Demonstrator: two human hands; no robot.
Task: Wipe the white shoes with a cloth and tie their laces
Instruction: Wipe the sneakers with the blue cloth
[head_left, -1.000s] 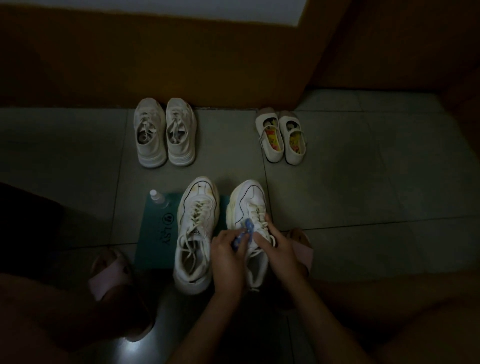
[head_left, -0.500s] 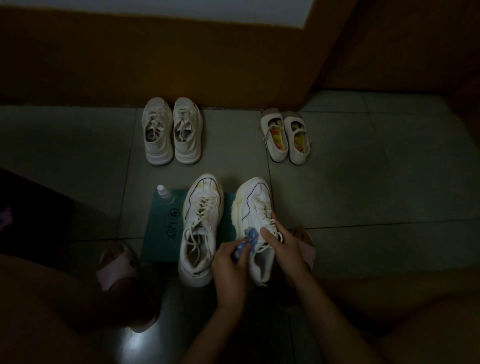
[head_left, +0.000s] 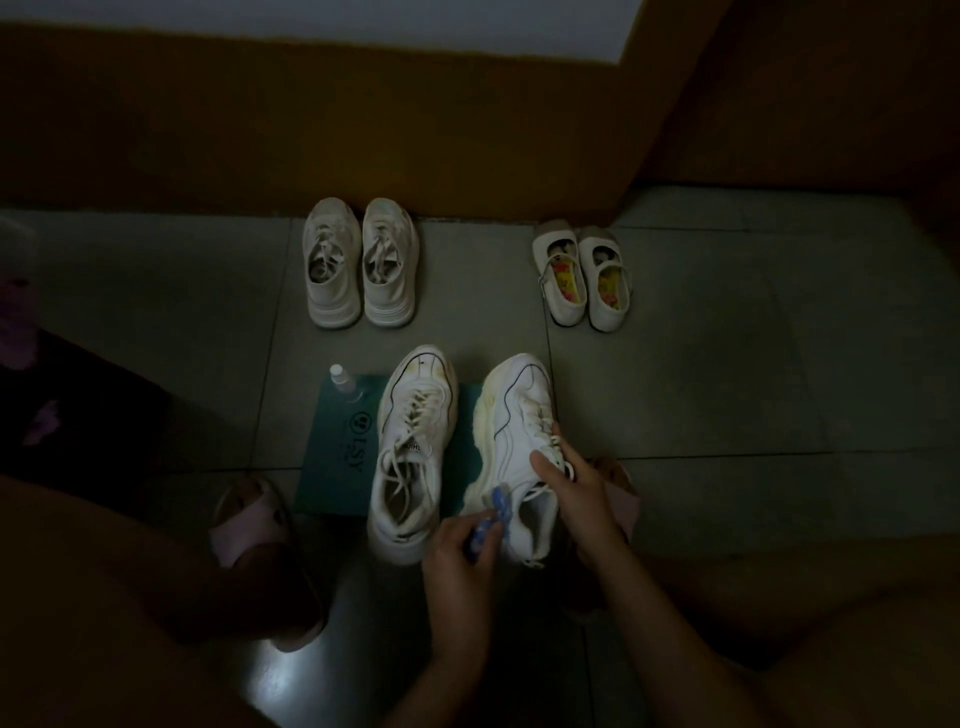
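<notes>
R shoe (head_left: 511, 415) now tipped; cloth (head_left: 493, 514) on side; btl (head_left: 343, 382), sneakers (head_left: 332, 270), strap shoes (head_left: 608, 280) behind.

1. Chunky white sneakers: 2, at 6 o'clock. These are the left sneaker (head_left: 408, 457) and right sneaker (head_left: 511, 431).
2. White lace-up shoes (head_left: 332, 270): 2, at 10 o'clock.
3. Strap shoes (head_left: 563, 283): 2, at 2 o'clock.
4. Pink slippers (head_left: 249, 525): probably 2. One is at 8 o'clock, the other mostly hidden at 4 o'clock.
5. Spray bottle (head_left: 343, 382): 1, at 9 o'clock.
6. Teal mat (head_left: 337, 457): 1, at 8 o'clock.
7. Blue cloth (head_left: 493, 512): 1, at 6 o'clock.
8. Hands: 2, the left hand (head_left: 457, 566) and right hand (head_left: 576, 488).
</notes>
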